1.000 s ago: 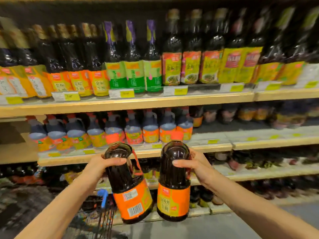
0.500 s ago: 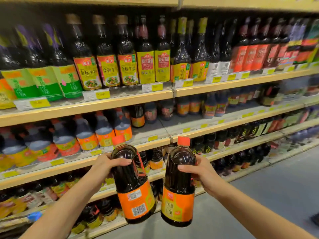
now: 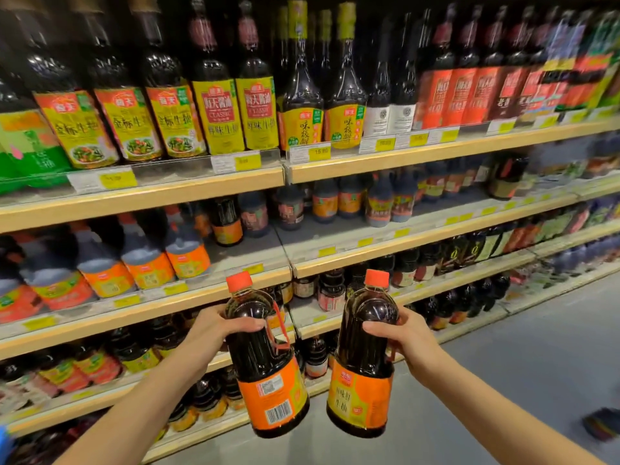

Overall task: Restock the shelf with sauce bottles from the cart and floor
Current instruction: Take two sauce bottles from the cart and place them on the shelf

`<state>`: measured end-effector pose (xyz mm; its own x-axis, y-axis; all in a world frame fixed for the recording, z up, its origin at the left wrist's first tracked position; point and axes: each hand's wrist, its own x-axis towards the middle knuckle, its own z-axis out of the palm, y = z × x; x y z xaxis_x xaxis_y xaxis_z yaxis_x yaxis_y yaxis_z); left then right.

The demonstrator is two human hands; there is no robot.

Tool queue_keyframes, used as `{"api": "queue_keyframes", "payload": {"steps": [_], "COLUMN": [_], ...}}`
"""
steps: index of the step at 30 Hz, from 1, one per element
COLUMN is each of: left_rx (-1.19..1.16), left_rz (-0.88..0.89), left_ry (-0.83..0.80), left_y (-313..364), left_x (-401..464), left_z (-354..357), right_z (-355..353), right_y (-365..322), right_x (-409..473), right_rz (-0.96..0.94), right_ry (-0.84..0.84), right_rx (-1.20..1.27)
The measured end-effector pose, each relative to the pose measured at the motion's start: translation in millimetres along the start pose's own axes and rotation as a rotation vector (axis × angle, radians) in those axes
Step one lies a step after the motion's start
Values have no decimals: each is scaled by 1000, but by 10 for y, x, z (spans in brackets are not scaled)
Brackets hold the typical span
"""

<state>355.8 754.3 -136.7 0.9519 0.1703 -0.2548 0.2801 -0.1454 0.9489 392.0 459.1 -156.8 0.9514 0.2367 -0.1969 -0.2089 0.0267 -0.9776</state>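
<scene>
I hold two large dark sauce bottles with orange caps and orange labels in front of the shelves. My left hand (image 3: 214,325) grips the upper body of the left sauce bottle (image 3: 265,360), whose barcode faces me and which tilts slightly. My right hand (image 3: 404,337) grips the shoulder of the right sauce bottle (image 3: 364,357), held nearly upright. Both bottles hang in the air, level with the third shelf (image 3: 141,313) down. Matching orange-labelled jugs (image 3: 147,263) stand at the left of the second shelf.
The second shelf board (image 3: 255,250) has a bare stretch right of the orange-labelled jugs. The top shelf (image 3: 369,156) is packed with tall bottles. Lower shelves hold small jars and bottles. Grey aisle floor (image 3: 503,380) runs to the right, with a dark object (image 3: 604,424) at its far right edge.
The view has swung right along the aisle and the cart at lower left is gone from sight. Both hands keep their bottles, now held slightly higher and closer to the shelves.
</scene>
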Motion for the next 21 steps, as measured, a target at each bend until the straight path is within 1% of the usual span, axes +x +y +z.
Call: {"api": "queue_keyframes", "payload": {"steps": [4,13,17,21], "left_rx": [18,-6,-48,-114], "left_rz": [-22,-36,-46,-37], "left_ry": [-20,-18,-3,42], "left_y": [-9,-57,-40,39], "left_x": [343,964,1163,1290], "left_z": [51,38,-57,-168], "right_z": [-113,-178,-119,14], "right_y": [81,205,102,-76], "right_x": [362,1140,1410,1676], "right_rz": [31,25,24,-31], "right_ry": [31,58,30,-12], "right_rx": [-3,12,20,17]}}
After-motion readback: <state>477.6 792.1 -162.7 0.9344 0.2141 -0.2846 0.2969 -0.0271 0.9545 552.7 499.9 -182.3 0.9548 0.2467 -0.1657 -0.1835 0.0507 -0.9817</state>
